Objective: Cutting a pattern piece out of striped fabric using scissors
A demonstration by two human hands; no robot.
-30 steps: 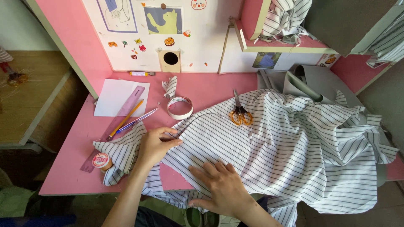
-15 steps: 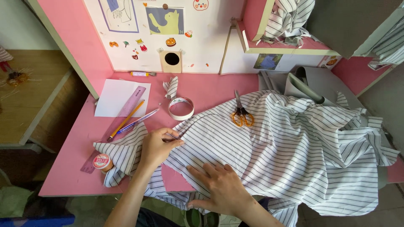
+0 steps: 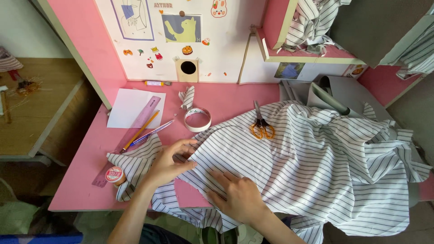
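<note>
On the pink desk (image 3: pixel 90 180), left hand (image 3: pixel 169 162) pinches striped fabric (image 3: pixel 294 167); right hand (image 3: pixel 239 196) lies flat, grip open.

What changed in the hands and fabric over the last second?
Little. The left hand drew its fingers together, pinching the edge of the striped fabric instead of lying on it. The right hand stayed flat on the cloth, barely shifted. Scissors, tape roll, ruler, pencil and thread spool stayed put on the pink desk.
</note>
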